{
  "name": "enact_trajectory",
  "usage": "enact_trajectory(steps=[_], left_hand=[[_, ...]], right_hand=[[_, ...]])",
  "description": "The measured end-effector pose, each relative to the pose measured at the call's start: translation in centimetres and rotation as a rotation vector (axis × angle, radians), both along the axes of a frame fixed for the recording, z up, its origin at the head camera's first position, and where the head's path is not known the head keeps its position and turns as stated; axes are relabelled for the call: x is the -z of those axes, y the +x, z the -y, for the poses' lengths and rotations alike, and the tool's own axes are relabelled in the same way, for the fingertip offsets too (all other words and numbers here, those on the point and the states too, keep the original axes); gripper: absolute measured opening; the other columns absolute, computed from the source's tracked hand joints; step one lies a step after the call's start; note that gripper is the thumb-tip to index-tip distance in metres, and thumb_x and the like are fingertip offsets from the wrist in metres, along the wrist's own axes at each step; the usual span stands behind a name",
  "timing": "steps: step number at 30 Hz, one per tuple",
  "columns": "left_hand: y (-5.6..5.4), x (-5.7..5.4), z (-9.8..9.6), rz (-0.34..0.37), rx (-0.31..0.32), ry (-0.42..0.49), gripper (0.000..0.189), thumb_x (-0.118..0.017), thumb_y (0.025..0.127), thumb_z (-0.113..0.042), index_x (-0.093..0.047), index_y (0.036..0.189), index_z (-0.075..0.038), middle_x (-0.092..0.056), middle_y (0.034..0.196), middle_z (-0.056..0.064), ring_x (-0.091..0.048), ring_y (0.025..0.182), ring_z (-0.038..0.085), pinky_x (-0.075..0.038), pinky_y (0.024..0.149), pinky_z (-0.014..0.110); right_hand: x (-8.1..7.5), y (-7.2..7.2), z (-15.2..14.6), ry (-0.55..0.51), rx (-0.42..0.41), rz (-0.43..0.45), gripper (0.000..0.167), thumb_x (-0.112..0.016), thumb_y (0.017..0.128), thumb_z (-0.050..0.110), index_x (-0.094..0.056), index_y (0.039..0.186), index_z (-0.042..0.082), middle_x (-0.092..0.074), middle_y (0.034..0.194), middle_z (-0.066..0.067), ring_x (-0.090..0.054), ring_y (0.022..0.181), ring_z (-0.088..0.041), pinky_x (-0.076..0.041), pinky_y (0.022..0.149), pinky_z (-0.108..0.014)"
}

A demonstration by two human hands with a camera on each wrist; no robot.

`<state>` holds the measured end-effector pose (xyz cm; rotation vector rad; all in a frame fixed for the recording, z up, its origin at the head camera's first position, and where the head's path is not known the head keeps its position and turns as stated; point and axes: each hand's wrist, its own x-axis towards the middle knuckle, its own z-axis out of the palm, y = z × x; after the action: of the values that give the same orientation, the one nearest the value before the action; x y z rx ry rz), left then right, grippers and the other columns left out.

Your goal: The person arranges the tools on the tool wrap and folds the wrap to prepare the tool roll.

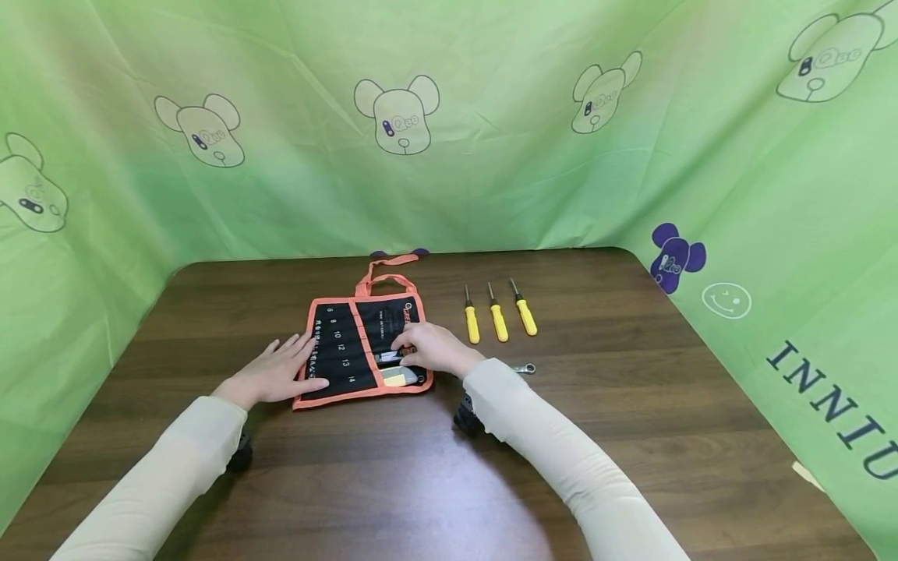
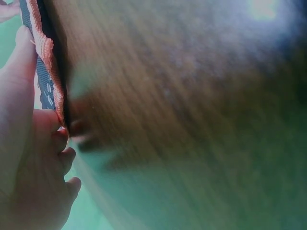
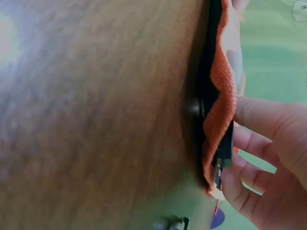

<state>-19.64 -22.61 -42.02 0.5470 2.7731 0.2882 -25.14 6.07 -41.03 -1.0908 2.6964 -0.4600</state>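
Note:
A black tool pouch with orange edging and printed numbers (image 1: 341, 331) lies unfolded on the table. My left hand (image 1: 281, 372) rests on its left edge with fingers spread; the left wrist view shows the thumb (image 2: 21, 55) over the orange trim. At the right half of the pouch, my right hand (image 1: 436, 348) has bent fingers touching the pocket area. Beside those fingertips a dark item with a pale label (image 1: 388, 357) shows; whether they pinch it is unclear. Below it, a grey and yellow item (image 1: 400, 377) sits in the pouch.
Three yellow-handled screwdrivers (image 1: 499, 322) lie side by side right of the pouch. A wrench's ring end (image 1: 528, 368) shows beyond my right forearm, which hides the rest. Orange straps (image 1: 384, 276) extend from the pouch's far edge. Green printed cloth (image 1: 281, 195) surrounds the wooden table (image 1: 365, 475).

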Motion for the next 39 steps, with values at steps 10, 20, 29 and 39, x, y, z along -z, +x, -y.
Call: enact_trajectory(steps=[10, 20, 29, 39], left_hand=[[-0.1, 0.1, 0.1, -0.003, 0.001, -0.003, 0.097, -0.041, 0.084, -0.068, -0.022, 0.142, 0.007, -0.014, 0.148, 0.025, -0.012, 0.134, 0.041, -0.008, 0.105, 0.057], [0.1, -0.1, 0.1, 0.001, -0.006, 0.007, 0.096, -0.042, 0.085, -0.066, -0.021, 0.142, 0.008, -0.013, 0.148, 0.025, -0.012, 0.134, 0.041, -0.008, 0.105, 0.056], [0.2, -0.1, 0.1, -0.001, -0.002, 0.007, 0.095, -0.042, 0.085, -0.066, -0.021, 0.142, 0.008, -0.014, 0.148, 0.026, -0.012, 0.134, 0.041, -0.007, 0.105, 0.057], [0.2, -0.1, 0.1, -0.004, 0.001, 0.007, 0.095, -0.042, 0.085, -0.065, -0.022, 0.141, 0.009, -0.014, 0.148, 0.026, -0.012, 0.134, 0.041, -0.007, 0.104, 0.057]], right_hand=[[-1.2, -0.7, -2.4, -0.06, 0.131, 0.095, 0.031, -0.071, 0.082, 0.02, -0.065, 0.111, 0.01, -0.06, 0.094, -0.003, -0.055, 0.084, -0.016, -0.046, 0.074, -0.032], [-0.4, -0.7, -4.2, -0.024, 0.197, 0.138, 0.009, -0.072, 0.08, 0.011, -0.065, 0.085, 0.012, -0.056, 0.074, 0.002, -0.051, 0.069, -0.014, -0.043, 0.065, -0.029], [0.1, -0.5, -3.7, -0.034, 0.189, 0.09, 0.007, -0.068, 0.084, 0.01, -0.064, 0.078, 0.011, -0.056, 0.069, 0.003, -0.051, 0.063, -0.012, -0.042, 0.059, -0.026], [-0.2, -0.3, -2.2, 0.008, 0.129, 0.008, 0.005, -0.068, 0.084, 0.013, -0.065, 0.08, 0.011, -0.059, 0.076, 0.002, -0.052, 0.067, -0.012, -0.045, 0.063, -0.029]])
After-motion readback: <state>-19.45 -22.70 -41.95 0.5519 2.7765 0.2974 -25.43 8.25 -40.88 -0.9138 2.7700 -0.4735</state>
